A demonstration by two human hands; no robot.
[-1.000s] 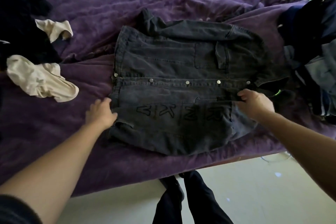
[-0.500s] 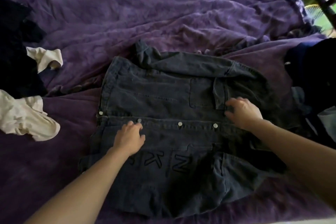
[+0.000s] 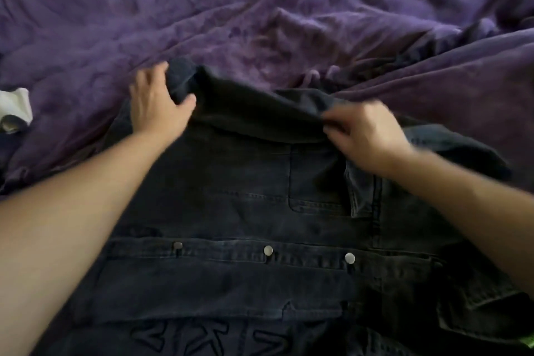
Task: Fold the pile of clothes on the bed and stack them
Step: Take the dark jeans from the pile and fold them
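Dark denim jacket lying snaps-up on the purple bedcover before me, my left hand gripping its far sleeve end, my right hand, blurred, pinching the same raised fold, white garment at the left edge

Dim, soft light leaves a pale sheen on the purple bedding toward 12 o'clock, the dark denim jacket swallows detail, and motion blur smears the right hand at 2 o'clock
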